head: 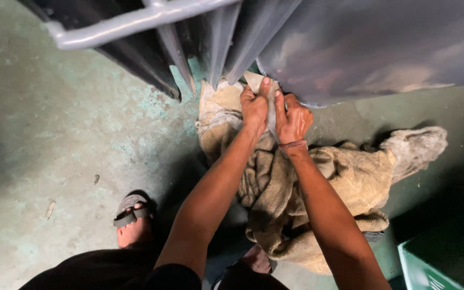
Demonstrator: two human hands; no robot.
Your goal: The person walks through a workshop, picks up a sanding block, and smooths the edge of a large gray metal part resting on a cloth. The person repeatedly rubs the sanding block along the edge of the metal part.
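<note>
Both of my hands meet at the lower edge of a large grey metal panel [371, 48]. My left hand [254, 106] and my right hand [292, 119] pinch a thin pale strip [271, 115] between them, fingers closed on it, thumbs pointing up toward the panel's edge. Under my forearms lies a crumpled beige cloth [345, 182], heaped on the floor and reaching up to the panel. What the strip is made of I cannot tell.
Grey metal blades and a rounded bar [130, 24] hang at the top left. The green worn concrete floor [55, 134] spreads to the left. My sandalled foot [132, 223] stands at the bottom. A green crate corner [422, 268] sits at the bottom right.
</note>
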